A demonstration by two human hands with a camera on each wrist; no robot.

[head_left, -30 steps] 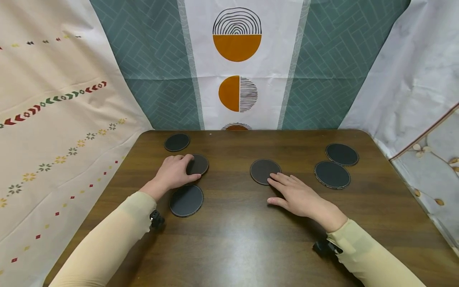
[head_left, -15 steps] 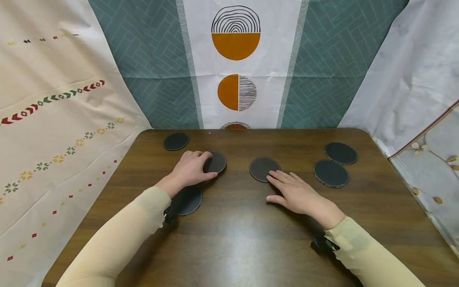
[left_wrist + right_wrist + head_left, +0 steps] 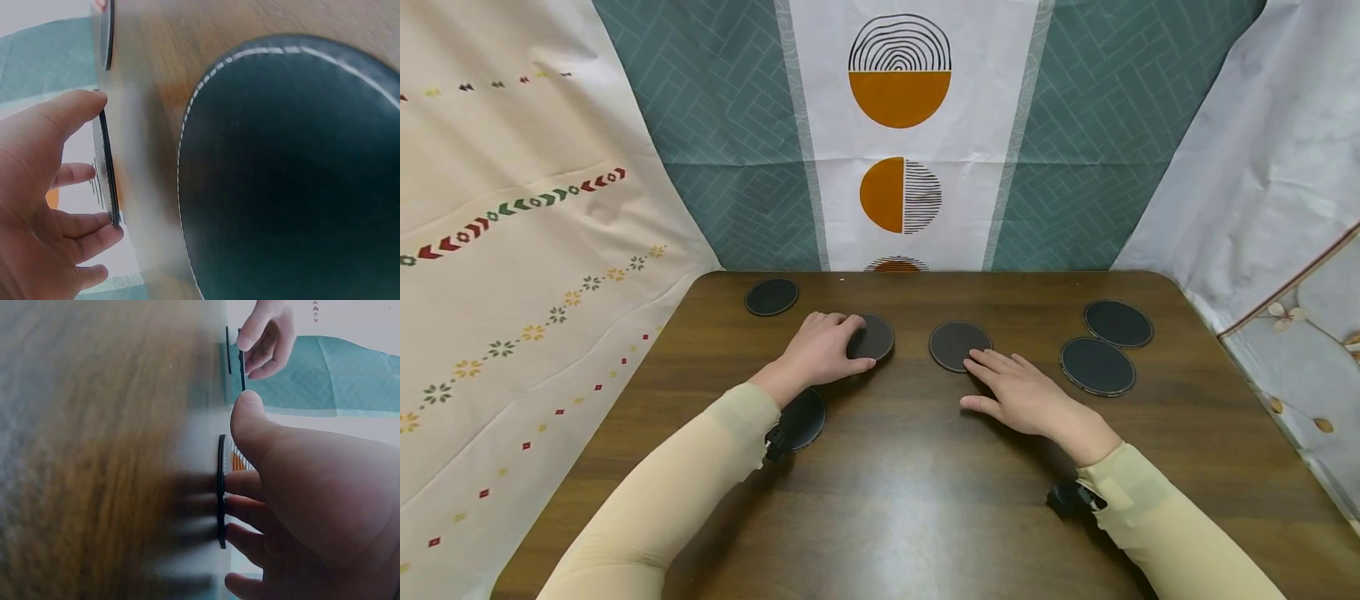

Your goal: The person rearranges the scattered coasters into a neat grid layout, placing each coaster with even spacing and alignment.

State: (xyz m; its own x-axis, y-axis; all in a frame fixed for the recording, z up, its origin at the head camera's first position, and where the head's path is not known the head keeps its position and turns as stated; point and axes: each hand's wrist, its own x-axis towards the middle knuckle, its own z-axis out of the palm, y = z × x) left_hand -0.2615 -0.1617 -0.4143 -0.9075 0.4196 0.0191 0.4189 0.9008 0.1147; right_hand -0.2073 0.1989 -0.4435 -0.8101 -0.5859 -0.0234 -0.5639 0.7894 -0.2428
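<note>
My left hand grips a round black coaster by its edge, thumb on one side and fingers on the other. In the left wrist view this coaster shows edge-on, close over the table. My right hand rests its outstretched fingertips on a second black coaster, thumb held apart. The right wrist view shows these fingertips against the thin coaster. Under my left wrist lies another coaster, partly hidden; its white stitched rim shows large in the left wrist view.
The wooden table carries one more coaster at the far left. Two coasters at the right, a rear one and a front one, lie edge to edge. Patterned cloths hang behind and beside the table.
My left hand has moved right with its coaster, towards the one under my right hand. The right hand and its coaster have shifted slightly away from me. The other coasters stay put.
</note>
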